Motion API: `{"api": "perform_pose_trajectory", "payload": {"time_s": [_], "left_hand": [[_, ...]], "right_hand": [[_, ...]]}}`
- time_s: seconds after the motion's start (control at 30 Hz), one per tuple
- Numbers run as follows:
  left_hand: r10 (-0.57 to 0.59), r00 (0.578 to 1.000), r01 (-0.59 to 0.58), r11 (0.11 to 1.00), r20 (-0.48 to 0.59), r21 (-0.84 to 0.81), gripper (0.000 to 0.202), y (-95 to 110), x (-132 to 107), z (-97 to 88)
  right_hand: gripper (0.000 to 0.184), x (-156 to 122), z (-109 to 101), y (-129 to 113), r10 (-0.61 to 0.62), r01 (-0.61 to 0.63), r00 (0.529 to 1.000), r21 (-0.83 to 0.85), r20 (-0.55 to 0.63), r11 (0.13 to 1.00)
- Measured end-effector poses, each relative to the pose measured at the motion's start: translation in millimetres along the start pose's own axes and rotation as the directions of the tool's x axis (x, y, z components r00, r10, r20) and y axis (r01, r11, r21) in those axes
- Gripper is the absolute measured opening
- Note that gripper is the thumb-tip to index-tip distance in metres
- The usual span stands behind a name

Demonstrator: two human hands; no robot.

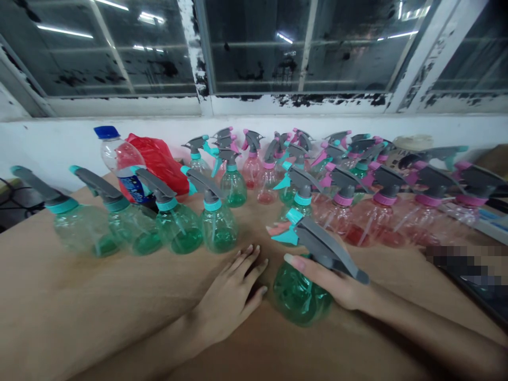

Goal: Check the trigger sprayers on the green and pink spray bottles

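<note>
Right hand [339, 286] is wrapped around the neck of a green spray bottle [297, 297], thumb across the front beneath its grey trigger head, with the bottle tilted and its base on the table [79, 307]. Left hand [230, 301] lies flat on the table just beside that bottle, fingers spread and holding nothing. Behind them stands a row of green spray bottles [178, 230], and to the right a crowd of pink spray bottles [377, 217]. A blue-capped water bottle [121, 164] and a red bag [161, 159] sit near the wall.

Green spray bottle [299, 297] in right hand [337, 286]
</note>
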State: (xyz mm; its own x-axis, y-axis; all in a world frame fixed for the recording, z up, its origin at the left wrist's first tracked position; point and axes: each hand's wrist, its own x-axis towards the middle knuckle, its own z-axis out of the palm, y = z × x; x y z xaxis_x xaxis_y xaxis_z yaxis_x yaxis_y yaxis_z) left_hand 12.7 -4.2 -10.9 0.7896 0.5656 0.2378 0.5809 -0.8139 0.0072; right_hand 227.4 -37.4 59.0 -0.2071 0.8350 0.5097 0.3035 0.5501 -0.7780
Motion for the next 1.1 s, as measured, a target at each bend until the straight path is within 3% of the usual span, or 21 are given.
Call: {"api": "perform_pose_trajectory", "payload": {"time_s": [0.1,0.3,0.5,1.1], "left_hand": [[-0.005,1.0,0.005,1.0,0.026,0.01,0.043,0.5,0.5,-1.0],[0.004,1.0,-0.005,1.0,0.03,0.02,0.044,1.0,0.6,-3.9],[0.006,1.0,-0.006,1.0,0.014,0.023,0.044,0.2,-0.6,-2.2],[0.018,1.0,-0.017,0.999,-0.021,0.037,0.043,-0.7,0.2,1.1]], "right_hand": [[0.013,-1.4,-0.4,0.9,0.036,-0.036,0.999,0.044,0.01,0.998],[0.012,-3.6,-3.1,1.5,0.062,-0.064,0.997,0.053,0.037,0.997],[0.037,-2.3,-1.0,-0.4,-0.01,0.01,1.0,0.007,-0.011,1.0],[0.036,-4.2,-1.1,2.0,0.002,-0.002,1.0,-0.019,-0.008,1.0]]}}
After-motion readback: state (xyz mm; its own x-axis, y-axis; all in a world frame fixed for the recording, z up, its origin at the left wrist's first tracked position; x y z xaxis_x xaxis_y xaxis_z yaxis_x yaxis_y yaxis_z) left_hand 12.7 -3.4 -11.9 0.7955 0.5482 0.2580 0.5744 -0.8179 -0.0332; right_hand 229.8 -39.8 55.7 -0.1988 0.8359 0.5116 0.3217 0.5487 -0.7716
